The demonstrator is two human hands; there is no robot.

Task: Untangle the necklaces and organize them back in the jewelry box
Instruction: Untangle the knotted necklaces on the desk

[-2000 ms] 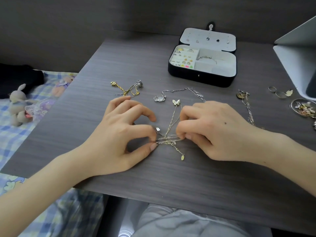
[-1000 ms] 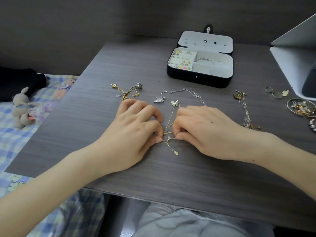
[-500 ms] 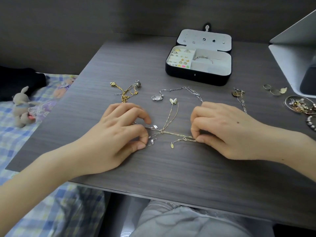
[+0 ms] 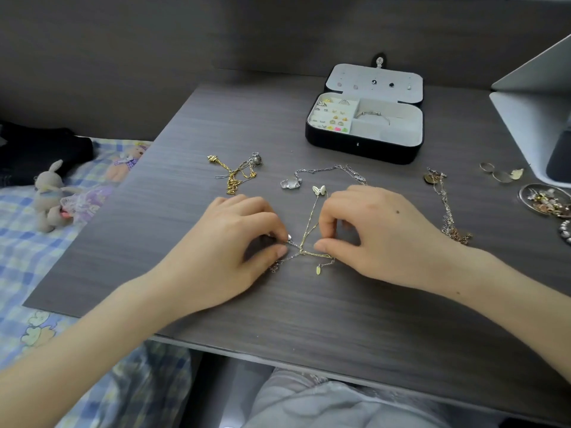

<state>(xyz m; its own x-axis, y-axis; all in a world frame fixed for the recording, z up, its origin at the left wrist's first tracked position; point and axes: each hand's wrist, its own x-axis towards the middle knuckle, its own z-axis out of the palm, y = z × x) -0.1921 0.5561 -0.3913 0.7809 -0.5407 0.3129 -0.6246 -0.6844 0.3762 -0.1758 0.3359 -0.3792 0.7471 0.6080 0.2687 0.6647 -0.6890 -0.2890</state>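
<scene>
Midway between left grip and right grip: necklace tangle.

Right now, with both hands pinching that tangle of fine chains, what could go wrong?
1. The left hand and right hand pinch the tangle close to its knot; pulling apart could tighten it or snap a thin chain.
2. Its gold strand runs up to the butterfly pendant, lying close to the silver necklace; dragging it might snag that one too.

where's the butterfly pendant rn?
Head view, centre: the butterfly pendant lies on the table, between the clear charm and the right hand.
</scene>
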